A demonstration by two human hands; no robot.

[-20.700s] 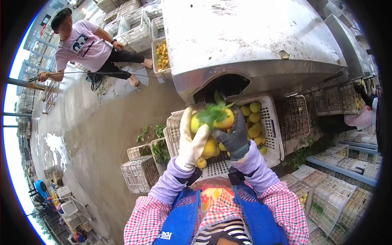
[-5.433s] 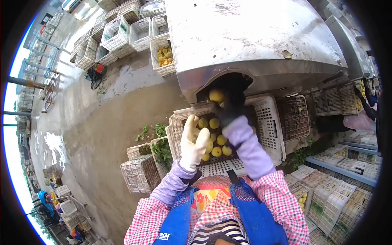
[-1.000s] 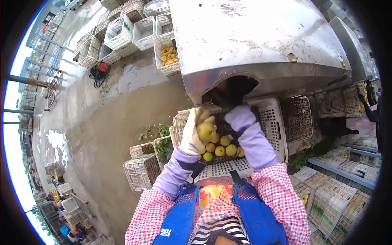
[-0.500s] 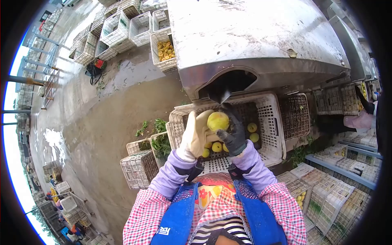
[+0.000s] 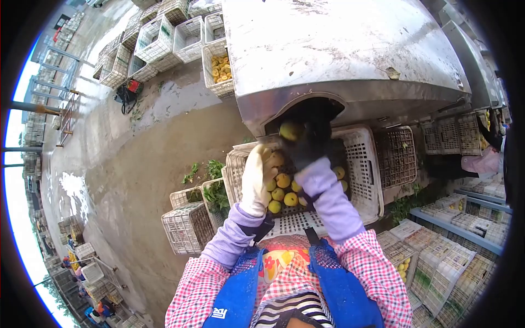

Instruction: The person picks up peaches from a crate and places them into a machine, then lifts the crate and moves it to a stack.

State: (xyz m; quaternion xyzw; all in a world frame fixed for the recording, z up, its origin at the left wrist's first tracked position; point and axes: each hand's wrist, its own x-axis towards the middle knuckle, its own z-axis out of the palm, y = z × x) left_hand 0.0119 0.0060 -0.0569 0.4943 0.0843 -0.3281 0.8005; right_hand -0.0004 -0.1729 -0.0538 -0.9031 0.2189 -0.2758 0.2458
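Observation:
My right hand point(image 5: 316, 139), in a dark glove, reaches into the shadowed opening of the metal machine point(image 5: 350, 101). Its fingers are closed against a yellow-green peach point(image 5: 291, 130) at the opening's lower edge. My left hand point(image 5: 257, 177), in a cream glove, hovers over the left side of a white plastic crate point(image 5: 365, 169). That hand's fingers are apart, though partly in shade, and I see nothing held in them. Below both hands, several yellow peaches point(image 5: 278, 194) lie in the crate. The blade-like metal piece in the opening is hidden now.
A brown crate point(image 5: 396, 156) stands right of the white one. Crates with green leaves point(image 5: 215, 197) stand at left. Behind them, a crate of cut fruit point(image 5: 221, 68) sits near stacked crates point(image 5: 155, 38). Another person's sleeve point(image 5: 481, 164) shows at far right.
My right hand has moved forward with the peach, away from my left hand and into the opening. The left hand has let go of the peach, and more peaches show in the crate.

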